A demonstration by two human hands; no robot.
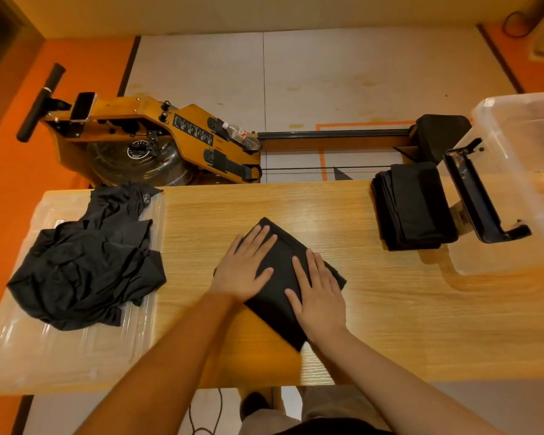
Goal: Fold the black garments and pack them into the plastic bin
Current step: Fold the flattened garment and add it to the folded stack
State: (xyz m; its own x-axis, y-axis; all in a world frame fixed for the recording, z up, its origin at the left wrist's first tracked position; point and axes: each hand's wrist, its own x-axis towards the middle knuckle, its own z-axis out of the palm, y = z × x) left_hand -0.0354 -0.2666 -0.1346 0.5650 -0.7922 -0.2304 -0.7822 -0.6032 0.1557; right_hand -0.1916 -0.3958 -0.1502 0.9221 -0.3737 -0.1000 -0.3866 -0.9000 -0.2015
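Note:
A folded black garment [280, 265] lies at the middle of the wooden table [390, 309], turned at an angle. My left hand [247, 265] presses flat on its left half with straight, spread fingers. My right hand [319, 295] lies flat on its right half. A loose pile of unfolded black garments [88, 262] sits on the clear bin lid [44, 350] at the table's left end. A stack of folded black garments [413, 205] rests at the far right of the table. The clear plastic bin [525, 183] lies on its side at the right edge, its dark latch handle [478, 196] next to the stack.
A wooden rowing machine [157, 136] with a clear water bottle [242, 136] on it stands on the floor behind the table. The front table edge is near my body. Orange floor shows at the left.

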